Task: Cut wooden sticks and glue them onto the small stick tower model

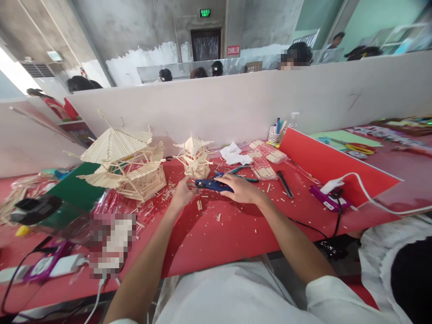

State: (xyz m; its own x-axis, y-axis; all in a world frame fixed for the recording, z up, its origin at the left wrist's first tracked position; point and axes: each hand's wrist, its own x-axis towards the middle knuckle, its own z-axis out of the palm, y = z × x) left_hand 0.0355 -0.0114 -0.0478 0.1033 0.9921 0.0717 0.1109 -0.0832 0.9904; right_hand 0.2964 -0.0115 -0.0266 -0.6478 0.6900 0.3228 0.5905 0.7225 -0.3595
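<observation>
Near the middle of the frame, the right hand (243, 189) is closing around a blue hand tool (213, 184). The left hand (184, 193) is meeting the tool's left end with its fingertips; whether they are gripping, I cannot tell. The tool's long axis is running across the frame, nearly level and dipping slightly rightward, one end pointing left and the other reaching under the right hand. It is sitting just above the red tabletop (216, 243), in front of a small stick pavilion (194, 157); a larger stick pavilion (124, 164) is standing at left. At top centre, a green sign (205, 13) is reading "EXIT" beneath Chinese characters; a red sign (233, 50) below it is showing small Chinese characters.
</observation>
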